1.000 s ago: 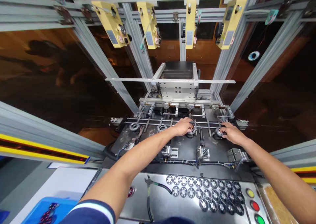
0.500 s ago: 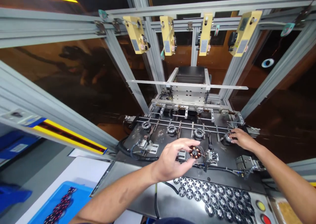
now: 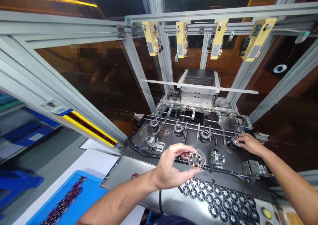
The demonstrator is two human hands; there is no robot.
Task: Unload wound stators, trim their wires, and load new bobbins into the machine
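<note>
Between the thumb and fingers of the left hand point(image 3: 171, 167) sits a copper-wound ring point(image 3: 191, 159), gripped by its edges and held up clear of everything. The holders point(image 3: 205, 140) stand in a row farther out, beyond that hand. Off to its right, at the last holder point(image 3: 234, 146), the right hand point(image 3: 248, 144) has its fingertips on another part point(image 3: 237, 139). I can see a bit of copper there, but honestly can't tell if the fingers have a proper pinch on it or are just touching.

As for how far along this is: the other three, out past the left hand, have no copper on them that I can make out, so I'd call the row mostly unloaded, with just the one at the right hand left. My read, anyway.

Below the left hand and off to its right, a whole batch of cores point(image 3: 226, 203) lies in rows on the worktop point(image 3: 130, 165). No copper visible, so I'd guess those aren't wound yet, and that's plenty left. Down to the left of the left hand, past the forearm point(image 3: 119, 200), a blue tray point(image 3: 91, 188) has a string of reddish pieces point(image 3: 63, 203). Looks like the done pile to me, but they're too small to say if they match the ring. One stray piece point(image 3: 134, 176) sits just beside that forearm.
</note>
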